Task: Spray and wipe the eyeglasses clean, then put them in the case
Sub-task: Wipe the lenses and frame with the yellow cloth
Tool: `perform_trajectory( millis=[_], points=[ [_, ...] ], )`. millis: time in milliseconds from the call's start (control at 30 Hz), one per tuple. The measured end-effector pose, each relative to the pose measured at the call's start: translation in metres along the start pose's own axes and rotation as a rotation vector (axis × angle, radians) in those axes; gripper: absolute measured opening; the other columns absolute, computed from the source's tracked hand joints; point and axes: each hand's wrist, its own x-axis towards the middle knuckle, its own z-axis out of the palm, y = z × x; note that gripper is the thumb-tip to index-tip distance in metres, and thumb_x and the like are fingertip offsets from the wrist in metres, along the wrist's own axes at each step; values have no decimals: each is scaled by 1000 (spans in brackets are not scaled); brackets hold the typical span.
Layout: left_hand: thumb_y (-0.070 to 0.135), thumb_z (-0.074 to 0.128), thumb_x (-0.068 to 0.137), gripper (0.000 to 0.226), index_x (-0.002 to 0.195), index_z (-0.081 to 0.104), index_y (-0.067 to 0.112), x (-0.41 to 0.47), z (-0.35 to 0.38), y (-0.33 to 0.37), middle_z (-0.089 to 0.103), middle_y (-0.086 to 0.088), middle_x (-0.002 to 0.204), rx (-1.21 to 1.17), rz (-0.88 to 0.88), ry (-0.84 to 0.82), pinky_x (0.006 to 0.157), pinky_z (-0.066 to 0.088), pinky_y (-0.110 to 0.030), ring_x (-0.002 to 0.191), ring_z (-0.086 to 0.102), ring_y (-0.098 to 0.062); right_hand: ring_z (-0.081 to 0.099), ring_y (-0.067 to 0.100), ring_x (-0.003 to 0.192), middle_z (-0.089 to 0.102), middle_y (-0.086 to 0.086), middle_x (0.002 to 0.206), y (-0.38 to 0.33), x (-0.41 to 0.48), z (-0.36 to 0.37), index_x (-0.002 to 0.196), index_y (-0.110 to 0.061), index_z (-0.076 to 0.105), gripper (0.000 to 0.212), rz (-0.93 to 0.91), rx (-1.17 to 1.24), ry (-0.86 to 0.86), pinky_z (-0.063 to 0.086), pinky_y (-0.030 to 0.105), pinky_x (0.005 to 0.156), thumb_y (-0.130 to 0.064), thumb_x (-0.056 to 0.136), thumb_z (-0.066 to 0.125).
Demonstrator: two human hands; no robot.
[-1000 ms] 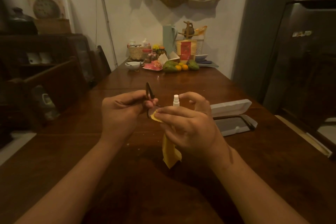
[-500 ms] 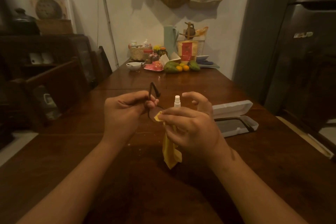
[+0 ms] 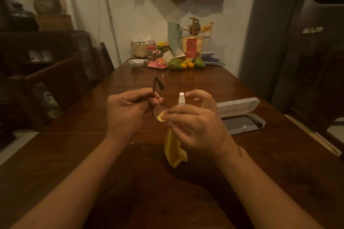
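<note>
A: While the left hand grips the glasses by the frame, why does one temple stick up like that?
B: The fingers curl round the frame near the hinge, so that arm points up and the lens faces the other hand. The glasses sit above the middle of the table, off the wood.
A: And the yellow cloth?
B: Its top corner is pinched onto the lens and the rest hangs toward the near edge. I'd judge this to be the wiping step.
A: The spray bottle?
B: It is upright just behind the cloth. The right hand hides its base, so I cannot tell whether that hand carries it or it stands on the table.
A: So the right hand?
B: Thumb and fingers are closed on the cloth, with the forefinger curled free beside the nozzle.
A: The case?
B: It lies open by the right edge, lid up, handy for the glasses once they are clean.
</note>
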Motion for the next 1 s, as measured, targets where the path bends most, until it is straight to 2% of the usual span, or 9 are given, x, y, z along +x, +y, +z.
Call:
perform_trajectory(
  millis=[100, 167, 333, 400, 567, 700, 867, 1000],
  points=[
    [-16, 62, 80, 31, 85, 74, 12, 0, 1, -3, 76, -1, 79, 18, -19, 7, 68, 61, -29, 79, 75, -24, 37, 27, 137, 68, -16, 123, -2, -1, -1, 121, -29, 72, 36, 11, 19, -58, 33, 46, 98, -41, 92, 52],
    [-16, 63, 81, 31, 84, 75, 13, -1, 1, -5, 76, -1, 78, 42, -24, 10, 67, 61, -31, 78, 75, -24, 34, 26, 139, 66, -17, 126, -2, -1, -1, 123, -31, 70, 39, 26, 34, -82, 32, 46, 100, -39, 93, 49],
    [-14, 65, 81, 32, 81, 76, 17, 0, 1, -6, 76, 0, 78, 62, -27, 8, 68, 61, -33, 79, 75, -26, 42, 31, 127, 71, -13, 118, 2, 1, 0, 115, -27, 75, 28, 30, 2, -30, 37, 43, 88, -24, 87, 74],
    [-14, 65, 80, 33, 80, 77, 16, -1, 4, -5, 76, -1, 77, 68, -22, 10, 68, 62, -34, 78, 75, -27, 45, 32, 125, 72, -13, 117, 1, 1, 1, 114, -28, 75, 26, 40, -1, -1, 38, 44, 87, -28, 89, 71],
    [-13, 65, 81, 30, 83, 74, 16, -4, 7, -2, 76, -2, 78, 92, -13, -6, 67, 62, -33, 77, 75, -24, 38, 23, 129, 71, -15, 117, -7, 1, 6, 113, -29, 75, 25, 95, 49, 3, 39, 45, 91, -35, 90, 66],
    [-14, 64, 81, 33, 83, 74, 17, -1, 5, 1, 75, 5, 73, 114, -22, 2, 68, 62, -32, 76, 75, -24, 37, 18, 121, 73, -16, 109, -3, 0, 3, 108, -29, 77, 26, 117, 127, -53, 42, 41, 82, -39, 86, 66],
    [-13, 62, 83, 34, 84, 72, 20, 0, 2, 4, 75, 11, 74, 130, -12, 8, 67, 60, -26, 77, 75, -17, 41, 25, 122, 74, -13, 106, -1, 0, 4, 105, -26, 78, 23, 143, 54, -3, 42, 43, 82, -35, 86, 68],
    [-13, 63, 82, 30, 84, 74, 15, -2, 6, 3, 75, 5, 72, 109, -36, 8, 65, 61, -29, 75, 75, -22, 38, 26, 128, 73, -13, 112, -5, 0, 7, 109, -27, 77, 24, 132, 36, 11, 40, 44, 89, -36, 90, 65]
  ],
)
